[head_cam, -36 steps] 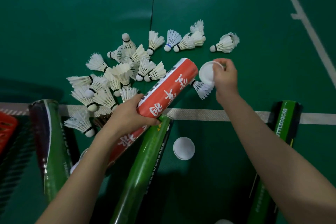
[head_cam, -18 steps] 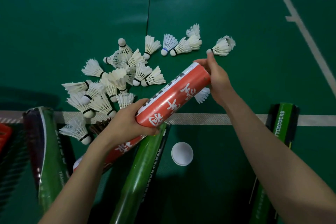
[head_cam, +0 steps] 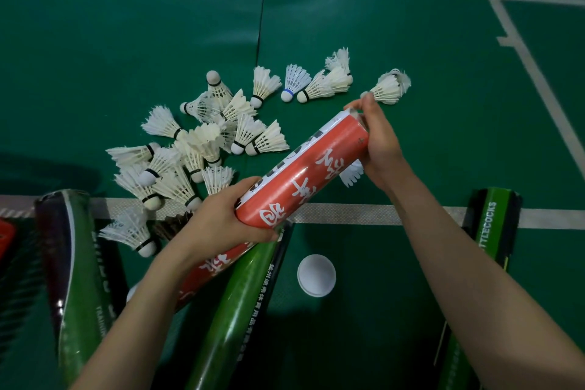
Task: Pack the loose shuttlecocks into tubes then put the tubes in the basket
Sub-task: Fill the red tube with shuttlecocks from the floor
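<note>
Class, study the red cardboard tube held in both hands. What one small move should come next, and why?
Probably push the right hand squarely onto the far mouth of the red cardboard tube. Its fingers wrap that end, where a pale cap rim shows, seemingly only half-seated; the left hand grips the middle to brace it.

Bare left forearm (head_cam: 136, 310), bare right forearm (head_cam: 474, 279)

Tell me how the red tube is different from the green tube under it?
The red tube is held by the left hand and right hand; the green tube lies on the floor. The red tube has big white characters; the green tube, small print. Both are long tubes.
</note>
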Action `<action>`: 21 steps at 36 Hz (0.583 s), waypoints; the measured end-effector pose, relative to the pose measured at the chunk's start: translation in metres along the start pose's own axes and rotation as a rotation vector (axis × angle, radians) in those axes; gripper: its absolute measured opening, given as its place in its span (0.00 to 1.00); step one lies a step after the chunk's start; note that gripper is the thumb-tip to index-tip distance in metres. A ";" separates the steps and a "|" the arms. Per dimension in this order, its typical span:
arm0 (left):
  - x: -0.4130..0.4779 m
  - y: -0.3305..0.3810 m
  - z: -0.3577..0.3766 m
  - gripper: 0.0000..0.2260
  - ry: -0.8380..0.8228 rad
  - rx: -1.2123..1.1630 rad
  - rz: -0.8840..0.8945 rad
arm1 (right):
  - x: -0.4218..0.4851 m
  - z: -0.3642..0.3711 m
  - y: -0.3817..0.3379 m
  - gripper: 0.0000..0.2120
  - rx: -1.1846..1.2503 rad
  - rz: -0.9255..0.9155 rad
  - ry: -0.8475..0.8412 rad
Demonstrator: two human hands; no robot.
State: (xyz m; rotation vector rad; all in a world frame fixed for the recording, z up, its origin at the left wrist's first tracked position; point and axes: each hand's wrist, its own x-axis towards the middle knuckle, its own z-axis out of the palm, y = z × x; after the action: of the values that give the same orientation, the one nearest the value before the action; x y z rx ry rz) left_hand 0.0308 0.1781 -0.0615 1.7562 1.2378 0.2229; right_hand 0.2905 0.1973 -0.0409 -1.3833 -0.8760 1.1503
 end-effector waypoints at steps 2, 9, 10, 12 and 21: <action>0.000 0.002 0.000 0.38 0.003 0.007 0.005 | 0.001 0.001 -0.001 0.15 0.012 -0.029 0.043; 0.001 0.003 0.000 0.40 0.024 0.066 0.037 | 0.001 -0.003 -0.005 0.07 0.176 0.052 0.045; 0.001 0.002 -0.001 0.41 0.016 0.081 0.047 | 0.001 -0.005 -0.005 0.07 0.175 0.081 0.032; 0.001 0.001 -0.002 0.42 0.006 0.117 0.060 | 0.001 -0.009 -0.002 0.05 0.162 0.116 0.004; 0.002 0.000 -0.002 0.41 0.015 0.108 0.066 | 0.006 -0.025 -0.009 0.20 0.297 0.131 -0.094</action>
State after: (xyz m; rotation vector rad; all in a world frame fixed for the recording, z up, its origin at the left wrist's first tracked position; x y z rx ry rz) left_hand 0.0306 0.1803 -0.0613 1.8931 1.2237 0.2112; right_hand 0.3170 0.1971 -0.0345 -1.1624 -0.6560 1.3943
